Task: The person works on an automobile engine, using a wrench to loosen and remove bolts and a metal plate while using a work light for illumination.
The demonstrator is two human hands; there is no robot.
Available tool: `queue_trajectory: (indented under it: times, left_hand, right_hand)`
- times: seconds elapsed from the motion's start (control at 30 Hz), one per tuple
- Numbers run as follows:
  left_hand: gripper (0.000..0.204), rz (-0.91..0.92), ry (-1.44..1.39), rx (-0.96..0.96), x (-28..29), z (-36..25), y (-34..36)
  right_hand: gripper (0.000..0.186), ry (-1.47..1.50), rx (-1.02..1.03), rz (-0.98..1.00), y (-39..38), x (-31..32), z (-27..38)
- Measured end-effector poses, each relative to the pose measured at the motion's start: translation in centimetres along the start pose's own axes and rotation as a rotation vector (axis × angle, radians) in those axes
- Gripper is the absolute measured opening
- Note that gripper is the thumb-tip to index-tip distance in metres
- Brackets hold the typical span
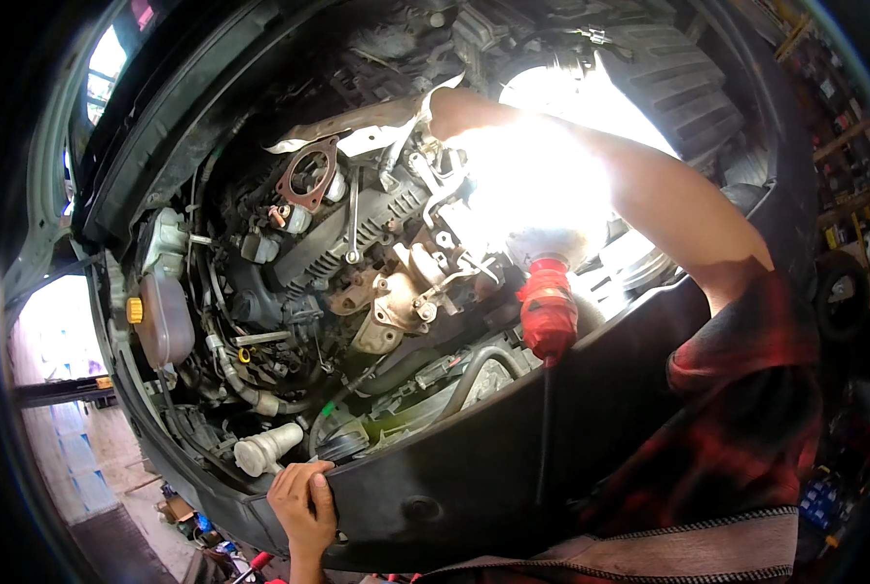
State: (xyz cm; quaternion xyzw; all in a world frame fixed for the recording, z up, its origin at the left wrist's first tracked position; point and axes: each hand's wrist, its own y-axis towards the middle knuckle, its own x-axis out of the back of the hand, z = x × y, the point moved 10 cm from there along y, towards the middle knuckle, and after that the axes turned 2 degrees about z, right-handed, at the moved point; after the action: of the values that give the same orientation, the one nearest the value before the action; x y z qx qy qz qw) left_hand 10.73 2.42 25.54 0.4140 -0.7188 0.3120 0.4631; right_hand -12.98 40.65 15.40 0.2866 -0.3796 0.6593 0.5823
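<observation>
My left hand (303, 501) bears on the top edge of the black front bumper (425, 487), its fingers bent over the rim and the thumb on the near side. My right arm reaches far over the engine, and my right hand (451, 113) is beside a bent, light-coloured metal shield (362, 119); its fingers are hidden. Below that arm a work lamp with a red handle (549, 316) glares strongly and washes out the parts around it. A rust-brown gasket (308, 173) sits upright on the engine, and a combination wrench (354, 216) lies near it.
On the left stand a coolant tank (167, 326) with a yellow cap and a pale capped filler neck (267, 450). A tarnished metal housing (396, 310) and hoses fill the middle. The lamp's cord hangs over the bumper. Loaded shelves (849, 165) line the right side.
</observation>
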Motion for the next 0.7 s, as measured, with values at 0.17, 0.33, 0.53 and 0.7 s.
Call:
queue_trajectory:
  times: [0.17,0.33,0.53,0.7]
  left_hand:
    - [0.023,0.001,0.006,0.018,0.0,0.1,-0.1]
    - [0.024,-0.009,-0.004,0.023,-0.1,0.2,-0.1]
    - [0.027,-0.024,0.007,0.022,-0.1,0.0,-0.2]
    - [0.027,-0.021,0.015,0.008,-0.1,-0.4,0.0]
  right_hand:
    - [0.045,-0.023,-0.055,0.055,-0.5,-1.1,0.4]
    - [0.024,0.06,0.061,0.009,0.5,-1.7,-0.2]
    - [0.023,0.04,0.102,0.037,0.4,-2.1,0.6]
    - [0.023,-0.066,0.147,0.156,-0.3,-4.2,0.9]
